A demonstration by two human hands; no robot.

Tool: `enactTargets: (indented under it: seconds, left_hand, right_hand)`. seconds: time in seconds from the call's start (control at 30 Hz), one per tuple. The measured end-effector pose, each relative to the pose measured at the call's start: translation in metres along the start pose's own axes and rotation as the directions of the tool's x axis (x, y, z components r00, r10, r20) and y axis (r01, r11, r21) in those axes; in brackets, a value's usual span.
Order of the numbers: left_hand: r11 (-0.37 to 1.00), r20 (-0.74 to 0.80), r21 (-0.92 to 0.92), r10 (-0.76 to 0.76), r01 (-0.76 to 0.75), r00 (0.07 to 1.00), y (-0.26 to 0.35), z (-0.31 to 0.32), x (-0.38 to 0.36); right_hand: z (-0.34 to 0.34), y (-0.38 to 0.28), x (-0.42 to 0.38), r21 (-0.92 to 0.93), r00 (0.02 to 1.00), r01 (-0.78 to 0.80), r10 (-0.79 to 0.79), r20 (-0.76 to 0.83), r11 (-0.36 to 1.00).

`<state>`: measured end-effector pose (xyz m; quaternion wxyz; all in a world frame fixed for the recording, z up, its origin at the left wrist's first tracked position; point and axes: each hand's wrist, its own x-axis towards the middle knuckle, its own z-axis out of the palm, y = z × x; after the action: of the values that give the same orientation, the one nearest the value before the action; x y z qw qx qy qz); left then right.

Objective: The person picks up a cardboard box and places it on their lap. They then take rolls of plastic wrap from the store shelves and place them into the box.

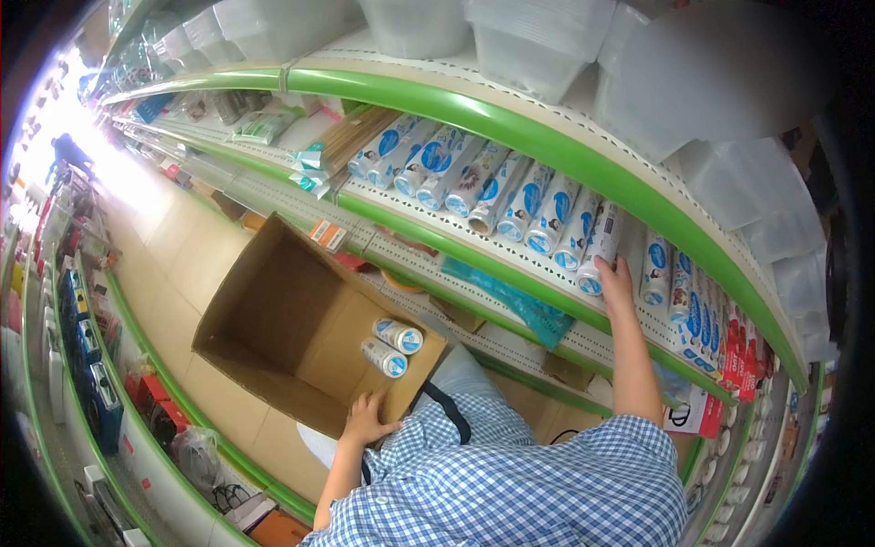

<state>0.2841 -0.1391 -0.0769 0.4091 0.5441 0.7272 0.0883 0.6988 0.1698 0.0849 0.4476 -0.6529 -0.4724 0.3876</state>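
Observation:
My right hand [616, 281] reaches to the shelf, its fingers closed around the front end of a white roll [602, 239] with blue and dark print. Beside that roll, several similar white rolls [516, 202] lie side by side, their round ends facing out. A deep cardboard box [264, 369] stands open and tilted in front of my body. Two white rolls [394, 346] lie inside it, near its right side. My left hand [366, 421] grips the box's near rim, fingers over the edge and thumb to the right.
Green-edged shelves [510, 118] run along the aisle, with clear plastic containers [529, 50] above. A teal bag [515, 301] lies on the lower shelf. Red packages [736, 356] stand at right. Another shelf row lines the left side of the tiled floor [169, 260].

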Motion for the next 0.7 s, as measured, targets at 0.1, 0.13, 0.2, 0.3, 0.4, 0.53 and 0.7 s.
enactTargets:
  seconds: [0.1, 0.13, 0.2, 0.3, 0.4, 0.53, 0.7]
  left_hand:
    - [1.000, -0.034, 0.024, 0.007, -0.006, 0.999, 0.006, -0.002, -0.002]
    - [0.999, -0.038, 0.042, 0.008, -0.006, 0.999, 0.009, -0.006, -0.003]
    - [0.997, -0.045, 0.076, 0.009, -0.006, 0.999, 0.017, -0.016, -0.007]
    - [0.993, -0.022, 0.117, 0.015, -0.012, 1.000, 0.013, -0.025, -0.014]
    - [0.999, 0.015, 0.031, -0.026, 0.025, 1.000, 0.006, -0.040, -0.023]
    - [0.995, 0.048, 0.061, -0.076, 0.073, 0.996, -0.010, -0.053, -0.026]
    - [0.993, 0.140, 0.085, -0.096, 0.084, 0.985, -0.022, -0.045, -0.017]
  right_hand:
    - [0.009, 0.008, 0.002, -0.492, 0.932, 0.122, -0.271, -0.243, 0.862]
    - [0.010, 0.005, -0.003, -0.545, 0.870, 0.256, -0.436, -0.230, 0.798]
    - [0.018, -0.008, -0.021, -0.639, 0.672, 0.480, -0.720, -0.172, 0.601]
    - [0.037, -0.047, -0.059, -0.696, 0.588, 0.593, -0.808, 0.029, 0.406]
    - [0.050, -0.054, -0.066, -0.641, 0.536, 0.660, -0.844, 0.036, 0.392]
    - [0.087, -0.034, -0.089, -0.395, 0.533, 0.806, -0.830, 0.161, 0.441]
    - [0.191, 0.014, -0.153, -0.075, 0.517, 0.742, -0.497, 0.697, 0.666]
